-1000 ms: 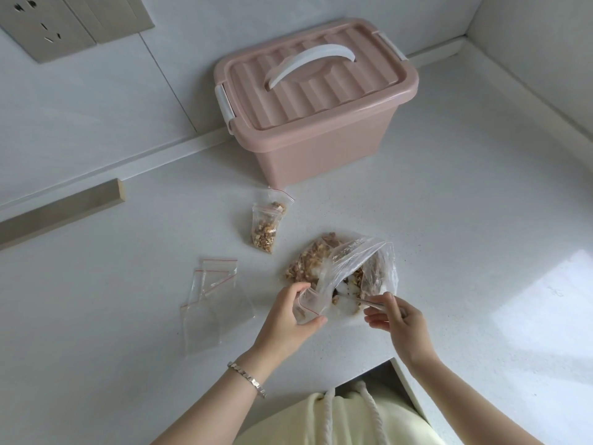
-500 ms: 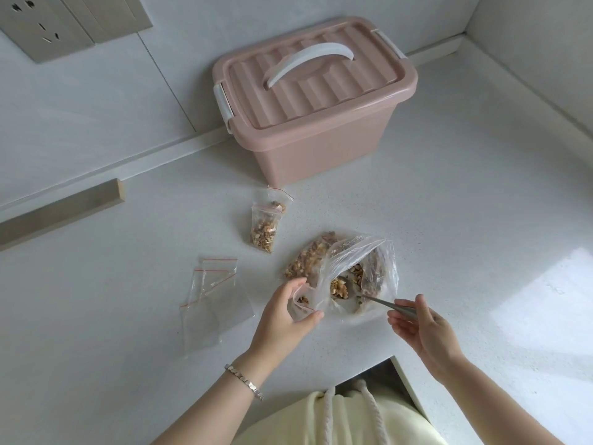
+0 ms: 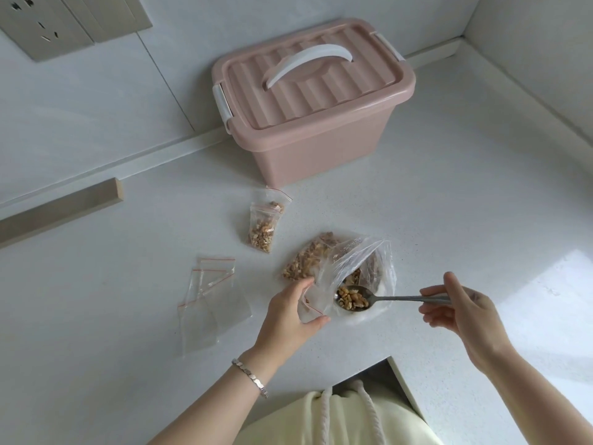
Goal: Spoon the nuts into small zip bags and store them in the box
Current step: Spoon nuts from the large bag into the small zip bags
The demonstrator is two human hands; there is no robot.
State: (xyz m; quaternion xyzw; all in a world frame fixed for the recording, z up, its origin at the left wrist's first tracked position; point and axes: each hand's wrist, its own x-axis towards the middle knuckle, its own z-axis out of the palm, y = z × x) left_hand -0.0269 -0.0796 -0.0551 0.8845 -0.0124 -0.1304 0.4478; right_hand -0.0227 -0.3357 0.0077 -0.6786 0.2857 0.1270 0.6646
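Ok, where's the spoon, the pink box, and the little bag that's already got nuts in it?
spoon (image 3: 401, 298): head view, middle of its handle.
pink box (image 3: 321, 149): head view, its front wall.
little bag of nuts (image 3: 261, 234): head view, the nut-filled lower part.

White speckled bench (image 3: 449, 187) in a corner of pale walls (image 3: 96, 107). Socket plate (image 3: 41, 27) upper left. Wooden strip (image 3: 64, 210) low on the left wall. Sunlit patch (image 3: 552, 300) at right.
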